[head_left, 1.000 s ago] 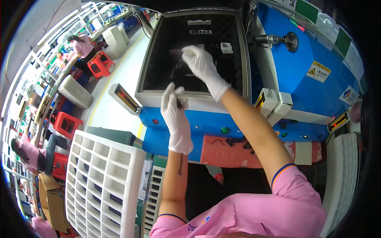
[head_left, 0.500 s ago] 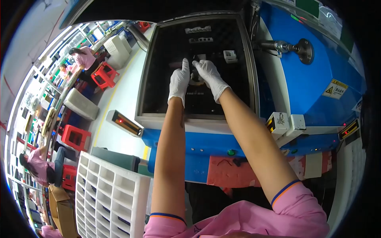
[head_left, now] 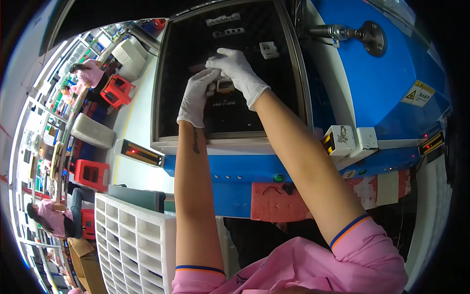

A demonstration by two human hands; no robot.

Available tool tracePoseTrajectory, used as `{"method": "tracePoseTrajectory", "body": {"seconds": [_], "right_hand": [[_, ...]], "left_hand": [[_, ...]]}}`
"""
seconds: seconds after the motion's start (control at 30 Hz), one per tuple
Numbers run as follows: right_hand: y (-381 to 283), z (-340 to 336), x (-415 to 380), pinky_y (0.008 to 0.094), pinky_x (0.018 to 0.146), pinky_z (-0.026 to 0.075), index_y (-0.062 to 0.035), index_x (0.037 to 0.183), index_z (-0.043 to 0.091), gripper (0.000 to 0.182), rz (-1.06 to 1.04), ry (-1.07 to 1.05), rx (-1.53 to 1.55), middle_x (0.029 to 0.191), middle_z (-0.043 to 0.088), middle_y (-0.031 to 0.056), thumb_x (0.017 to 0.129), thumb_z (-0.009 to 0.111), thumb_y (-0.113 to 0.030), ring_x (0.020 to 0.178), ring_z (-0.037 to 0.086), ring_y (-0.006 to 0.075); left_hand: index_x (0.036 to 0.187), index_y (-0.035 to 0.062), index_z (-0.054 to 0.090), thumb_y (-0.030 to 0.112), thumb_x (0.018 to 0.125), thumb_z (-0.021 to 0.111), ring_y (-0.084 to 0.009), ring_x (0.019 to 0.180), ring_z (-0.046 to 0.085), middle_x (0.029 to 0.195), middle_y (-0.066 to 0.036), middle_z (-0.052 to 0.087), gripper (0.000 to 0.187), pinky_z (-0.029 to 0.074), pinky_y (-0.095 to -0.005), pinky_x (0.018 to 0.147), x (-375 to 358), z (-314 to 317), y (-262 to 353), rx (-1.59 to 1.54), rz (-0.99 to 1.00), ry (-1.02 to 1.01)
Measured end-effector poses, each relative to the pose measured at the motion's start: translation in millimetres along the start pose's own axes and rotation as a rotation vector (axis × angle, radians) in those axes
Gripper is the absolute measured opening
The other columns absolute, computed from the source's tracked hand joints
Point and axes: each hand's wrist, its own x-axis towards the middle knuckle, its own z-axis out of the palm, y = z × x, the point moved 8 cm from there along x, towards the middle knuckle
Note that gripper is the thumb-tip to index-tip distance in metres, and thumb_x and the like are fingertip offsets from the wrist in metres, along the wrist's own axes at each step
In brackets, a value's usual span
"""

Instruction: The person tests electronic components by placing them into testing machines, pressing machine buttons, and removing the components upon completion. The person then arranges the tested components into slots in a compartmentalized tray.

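Observation:
Both my hands wear white gloves and work over a black machine bed (head_left: 240, 120) in a metal frame. My left hand (head_left: 195, 95) is closed, its fingertips brought together close to the right hand's fingers. My right hand (head_left: 238, 73) has its fingers bent inward, the thumb side uppermost. Whatever they grip is hidden by the gloves. Just below the right hand, a small pale frame-shaped part (head_left: 225, 86) shows on the bed. Right of the hands sits a white block with openings (head_left: 268, 50). Two light slotted strips, an upper one (head_left: 223, 19) and a lower one (head_left: 228, 32), lie farther back.
The blue machine housing (head_left: 387, 93) rises at the right, with a metal joint arm (head_left: 345, 33). Sensor posts flank the front, one on the left (head_left: 139, 153). A white compartment tray (head_left: 132, 235) stands at lower left. Co-workers sit beyond, near red stools (head_left: 91, 174).
My view has shifted, so the machine bed appears farther left and higher. My left hand's raised thumb has folded down, and its fingertips now meet near the right hand.

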Motion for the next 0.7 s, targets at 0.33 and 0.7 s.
{"method": "tracePoseTrajectory", "body": {"seconds": [0.33, 0.7], "right_hand": [[-24.4, -6.0, 0.6, 0.0236, 0.063, 0.053, 0.0001, 0.096, 0.066, 0.028, -0.123, 0.040, -0.045, 0.080, 0.066, 0.0066, 0.069, 0.072, 0.000, 0.068, 0.063, 0.0135], [-19.3, -0.8, -1.7, 0.0232, 0.052, 0.052, -0.0012, 0.094, 0.067, 0.027, -0.067, 0.007, -0.132, 0.079, 0.066, 0.0051, 0.068, 0.072, 0.000, 0.065, 0.062, 0.0119]], "left_hand": [[0.092, 0.0009, 0.064, 0.012, 0.084, 0.057, -0.0044, 0.055, 0.042, 0.073, -0.001, 0.059, 0.016, 0.032, -0.0185, 0.048, -10.9, 6.5, 11.7, 0.058, 0.009, -0.023], [0.091, 0.0028, 0.067, 0.011, 0.077, 0.055, -0.0124, 0.063, 0.055, 0.072, -0.005, 0.062, 0.021, 0.040, -0.0272, 0.056, -21.6, -49.0, 1.3, 0.436, -0.114, 0.462]]}}
